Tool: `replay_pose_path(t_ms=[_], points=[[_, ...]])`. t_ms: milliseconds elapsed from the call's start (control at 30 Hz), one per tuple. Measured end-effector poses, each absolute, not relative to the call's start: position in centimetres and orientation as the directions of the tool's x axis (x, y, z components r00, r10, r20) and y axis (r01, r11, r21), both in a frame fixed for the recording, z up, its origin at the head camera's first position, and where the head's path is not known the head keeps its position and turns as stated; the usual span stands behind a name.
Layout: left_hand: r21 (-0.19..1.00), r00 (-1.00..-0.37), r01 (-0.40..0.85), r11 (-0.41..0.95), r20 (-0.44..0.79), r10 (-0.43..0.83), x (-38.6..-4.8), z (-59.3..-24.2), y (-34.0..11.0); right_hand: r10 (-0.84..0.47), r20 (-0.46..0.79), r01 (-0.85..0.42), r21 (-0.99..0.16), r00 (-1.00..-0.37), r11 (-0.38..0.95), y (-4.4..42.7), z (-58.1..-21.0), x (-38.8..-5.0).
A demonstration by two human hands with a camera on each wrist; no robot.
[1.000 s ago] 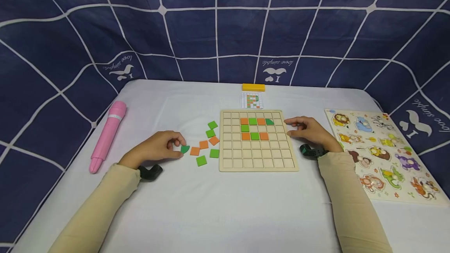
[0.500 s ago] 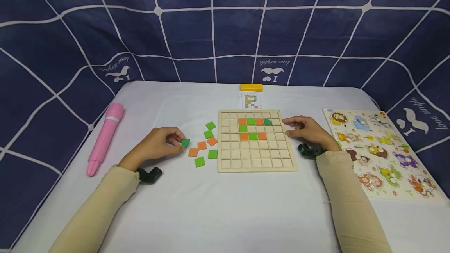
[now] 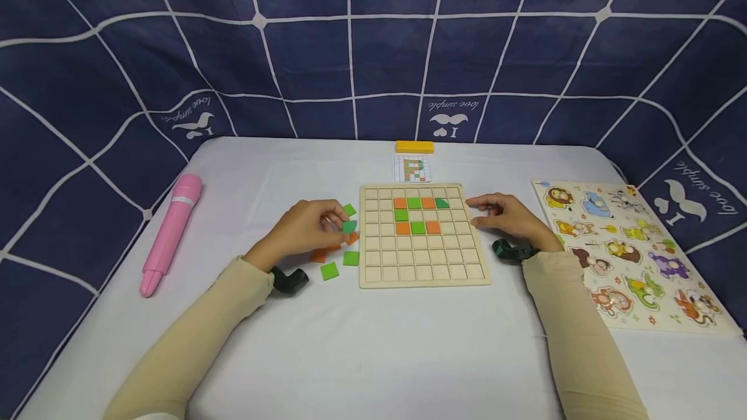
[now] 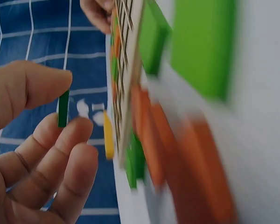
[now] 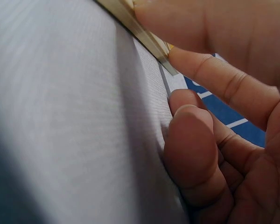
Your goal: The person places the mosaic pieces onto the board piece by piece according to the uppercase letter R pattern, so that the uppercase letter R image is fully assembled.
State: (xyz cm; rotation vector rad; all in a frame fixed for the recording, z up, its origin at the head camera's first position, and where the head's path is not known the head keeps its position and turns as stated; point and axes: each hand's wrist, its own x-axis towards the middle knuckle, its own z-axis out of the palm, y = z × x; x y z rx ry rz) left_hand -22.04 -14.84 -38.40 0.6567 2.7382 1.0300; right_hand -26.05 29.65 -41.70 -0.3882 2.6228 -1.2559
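My left hand (image 3: 306, 225) pinches a dark green quarter-round tile (image 3: 349, 227) between thumb and fingertips, lifted just left of the wooden grid board (image 3: 425, 283). In the left wrist view that tile (image 4: 63, 109) appears edge-on. Orange and green square tiles (image 3: 417, 228) fill some upper cells of the board, with another dark green quarter-round tile (image 3: 442, 203) at the right of the top row of pieces. Under and beside my left hand lie loose green tiles (image 3: 329, 270) and orange tiles (image 3: 318, 255), partly hidden. My right hand (image 3: 508, 216) touches the board's right edge with thumb and forefinger.
Behind the board lie a pattern card (image 3: 412, 168) and a yellow block (image 3: 415, 147). A pink microphone-shaped toy (image 3: 172, 235) rests at the far left. On the right, an animal puzzle board (image 3: 636, 255) lies beside my right forearm.
My left hand has lifted the dark green quarter-round tile from the table and carried it right, over the loose tiles toward the board. My right hand stays at the board's edge.
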Motion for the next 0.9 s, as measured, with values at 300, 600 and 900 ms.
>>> replay_pose_path(t_ms=[300, 600, 900], points=[[0.636, -0.872, 0.406, 0.656, 0.054, 0.487, -23.3, -37.7, -8.8, -0.311, -0.081, -0.135, -0.777, -0.947, 0.615, 29.7, -41.8, -26.1], [0.641, -0.87, 0.438, 0.631, 0.123, 0.478, -24.0, -38.1, -4.1, -0.314, -0.076, -0.146, -0.766, -0.946, 0.625, 29.7, -41.9, -26.3], [0.671, -0.892, 0.391, 0.63, 0.109, 0.438, -24.1, -38.4, 0.0, -0.318, -0.061, -0.158, -0.771, -0.946, 0.617, 29.6, -41.8, -26.2]])
